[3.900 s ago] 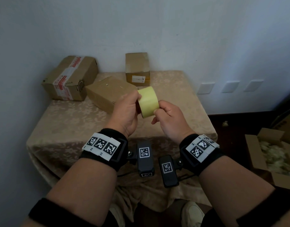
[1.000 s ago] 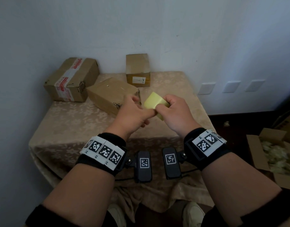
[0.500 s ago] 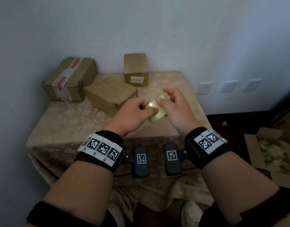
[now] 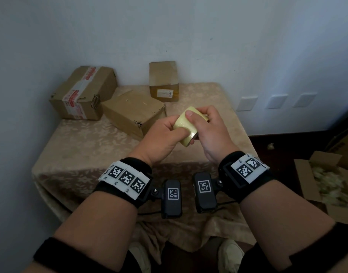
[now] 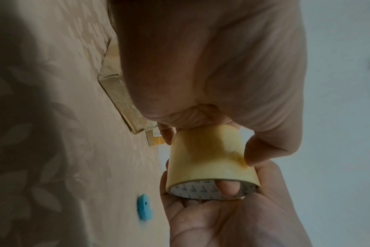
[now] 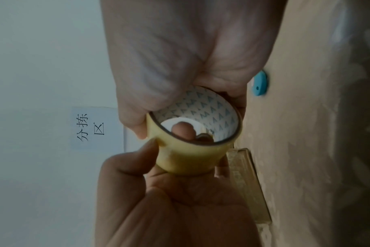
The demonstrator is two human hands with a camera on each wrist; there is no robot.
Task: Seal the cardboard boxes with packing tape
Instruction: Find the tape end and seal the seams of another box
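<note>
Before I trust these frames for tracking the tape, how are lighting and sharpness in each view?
Head view: dim, evenly lit, tape roll fairly sharp, edges bent by the wide lens. Left wrist view: dark, soft, left hand blurred up close. Right wrist view: dim, roll's patterned core readable.

- We find the tape roll (image 6: 188, 155) held between both hands, its open core facing the camera.
- The right hand (image 6: 180, 53) grips its upper rim; the left hand (image 6: 175, 208) holds it from below.
- A fingertip (image 6: 183, 132) shows inside the core.
- A blue object (image 6: 260, 83) lies on the patterned cloth (image 6: 317, 133).
- A printed wall sign (image 6: 91, 127) is visible.
</note>
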